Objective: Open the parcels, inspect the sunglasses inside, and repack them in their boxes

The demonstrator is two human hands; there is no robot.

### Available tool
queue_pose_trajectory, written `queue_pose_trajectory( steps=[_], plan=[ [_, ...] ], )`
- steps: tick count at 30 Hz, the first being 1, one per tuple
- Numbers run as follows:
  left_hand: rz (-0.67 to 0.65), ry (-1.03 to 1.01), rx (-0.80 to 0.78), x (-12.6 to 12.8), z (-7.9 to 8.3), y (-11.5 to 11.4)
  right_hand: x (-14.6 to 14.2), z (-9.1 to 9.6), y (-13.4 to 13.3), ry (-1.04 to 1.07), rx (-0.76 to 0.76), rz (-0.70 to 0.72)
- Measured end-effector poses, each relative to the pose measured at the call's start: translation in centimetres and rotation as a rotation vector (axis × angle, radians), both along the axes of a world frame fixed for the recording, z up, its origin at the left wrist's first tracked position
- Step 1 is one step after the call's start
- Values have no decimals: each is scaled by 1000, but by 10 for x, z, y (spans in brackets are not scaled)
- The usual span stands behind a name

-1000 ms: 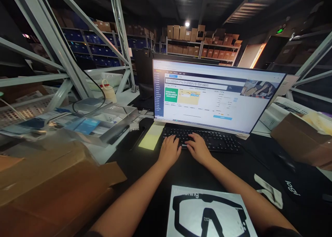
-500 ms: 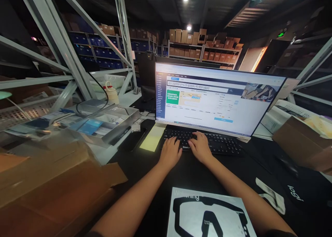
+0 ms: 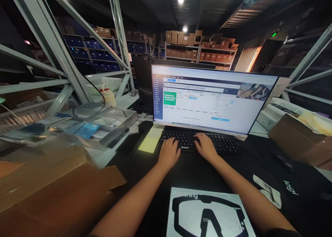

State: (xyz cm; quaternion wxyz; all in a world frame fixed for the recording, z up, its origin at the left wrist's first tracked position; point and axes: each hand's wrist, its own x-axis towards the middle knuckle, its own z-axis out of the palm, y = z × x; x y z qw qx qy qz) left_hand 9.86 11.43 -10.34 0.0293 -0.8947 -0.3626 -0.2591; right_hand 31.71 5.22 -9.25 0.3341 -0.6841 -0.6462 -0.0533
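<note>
Both of my hands rest on a black keyboard (image 3: pixel 185 140) at the foot of a wide monitor (image 3: pixel 197 105). My left hand (image 3: pixel 169 152) lies over the keyboard's left end, fingers spread on the keys and holding nothing. To its right, my right hand (image 3: pixel 206 146) touches the keys right of the middle, fingers extended, also holding nothing. The screen shows a page of Chinese text with a green box at its left. Between my forearms lies a white box (image 3: pixel 192 192) printed with black eyewear; its lower part is cut off by the frame.
Yellow paper (image 3: pixel 150 140) lies left of the keyboard. Further left are an open cardboard box (image 3: pixel 59 185) and a grey tray (image 3: pixel 116 130) of papers and small items. To the right are a black mouse (image 3: pixel 284 162), a whitish strip (image 3: pixel 269 192) and another cardboard box (image 3: pixel 298 140).
My right hand has shifted right along the keyboard, away from the left hand. An orange panel on the screen has turned white. The view has shifted slightly.
</note>
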Motion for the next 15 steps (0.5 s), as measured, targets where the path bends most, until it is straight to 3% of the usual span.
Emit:
queue_pose_trajectory(
  steps=[7, 15],
  plan=[
    [-14, -14, -23, 0, -1, 2, 35, 8, 2, 101, -39, -95],
    [10, 17, -29, 1, 1, 1, 7, 3, 0, 52, -31, 21]
  ],
)
